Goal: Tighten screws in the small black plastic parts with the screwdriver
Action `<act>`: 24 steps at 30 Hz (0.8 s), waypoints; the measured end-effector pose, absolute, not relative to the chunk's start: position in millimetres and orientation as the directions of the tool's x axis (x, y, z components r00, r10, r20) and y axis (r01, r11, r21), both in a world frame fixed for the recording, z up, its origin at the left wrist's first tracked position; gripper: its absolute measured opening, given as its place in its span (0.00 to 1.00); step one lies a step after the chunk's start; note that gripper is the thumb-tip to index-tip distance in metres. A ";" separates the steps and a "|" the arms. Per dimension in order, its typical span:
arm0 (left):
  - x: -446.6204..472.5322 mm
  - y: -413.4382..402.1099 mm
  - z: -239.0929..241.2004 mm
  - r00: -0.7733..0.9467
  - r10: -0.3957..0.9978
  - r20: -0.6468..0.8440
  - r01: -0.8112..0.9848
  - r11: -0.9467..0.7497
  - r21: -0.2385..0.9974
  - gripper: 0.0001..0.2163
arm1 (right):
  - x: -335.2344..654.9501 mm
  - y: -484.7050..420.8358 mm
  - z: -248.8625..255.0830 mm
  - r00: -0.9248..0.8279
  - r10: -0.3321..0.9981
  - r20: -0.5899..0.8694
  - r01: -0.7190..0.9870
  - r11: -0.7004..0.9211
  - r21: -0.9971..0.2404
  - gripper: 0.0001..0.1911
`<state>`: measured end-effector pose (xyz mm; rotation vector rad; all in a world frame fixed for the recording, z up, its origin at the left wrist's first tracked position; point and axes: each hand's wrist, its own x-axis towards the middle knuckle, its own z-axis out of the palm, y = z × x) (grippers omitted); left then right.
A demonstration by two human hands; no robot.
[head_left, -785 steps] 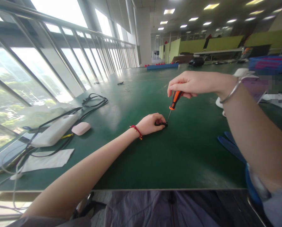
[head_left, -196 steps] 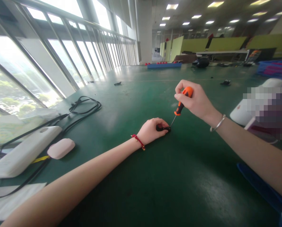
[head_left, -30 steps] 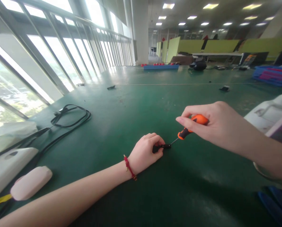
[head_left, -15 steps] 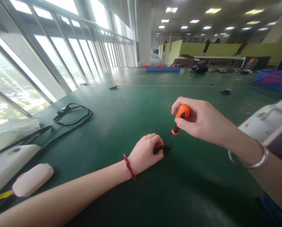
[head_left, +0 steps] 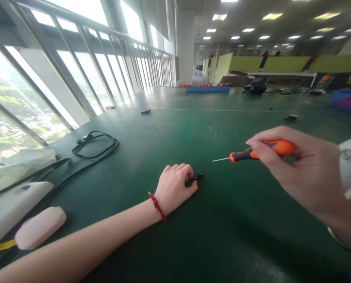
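Note:
My left hand [head_left: 175, 182] rests on the green table, its thumb and fingers closed on a small black part [head_left: 197, 177]. One end of that part sticks out to the right; the rest is hidden under my fingers. To the right, my right hand [head_left: 302, 169] is raised above the table and grips a screwdriver [head_left: 246, 154] with an orange and black handle. The screwdriver lies almost level, its thin metal shaft pointing left. Its tip is apart from the black part, a little above and to the right of it.
Black cables [head_left: 95, 145], a white power strip [head_left: 22, 212] and a pale pink rounded object [head_left: 41, 228] lie at the left. At the back stand a blue tray [head_left: 207, 89] with red items and a blue basket [head_left: 348, 102]. A railing [head_left: 104, 59] runs along the left edge.
My right hand has pulled the screwdriver away from the black part, to the right, and tipped it from steep to nearly level. My left hand still holds the part.

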<state>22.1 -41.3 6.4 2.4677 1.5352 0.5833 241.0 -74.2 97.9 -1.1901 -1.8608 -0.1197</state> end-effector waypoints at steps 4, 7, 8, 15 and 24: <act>19.4 -36.0 1.8 0.423 0.882 0.209 0.780 -0.471 0.412 0.08 | 250.5 -81.7 55.8 -0.170 0.578 0.798 0.667 0.664 -0.338 0.11; 19.4 -36.1 2.5 0.540 0.823 0.180 0.693 -0.555 0.460 0.08 | 251.6 -84.7 23.0 -0.236 0.561 0.793 0.597 0.728 -0.338 0.20; 19.8 -37.4 3.8 0.598 0.783 0.170 0.653 -0.600 0.463 0.07 | 250.5 -85.0 15.0 -0.266 0.562 0.783 0.590 0.738 -0.328 0.20; 23.5 -52.5 10.1 0.862 0.448 0.236 0.366 -0.873 0.322 0.09 | 242.1 -89.1 2.6 -0.114 0.633 0.766 0.595 0.661 -0.458 0.15; 16.9 -27.9 -1.1 0.571 0.752 0.330 0.521 -0.643 0.562 0.17 | 249.8 -100.3 11.2 -0.151 0.543 0.826 0.650 0.684 -0.330 0.12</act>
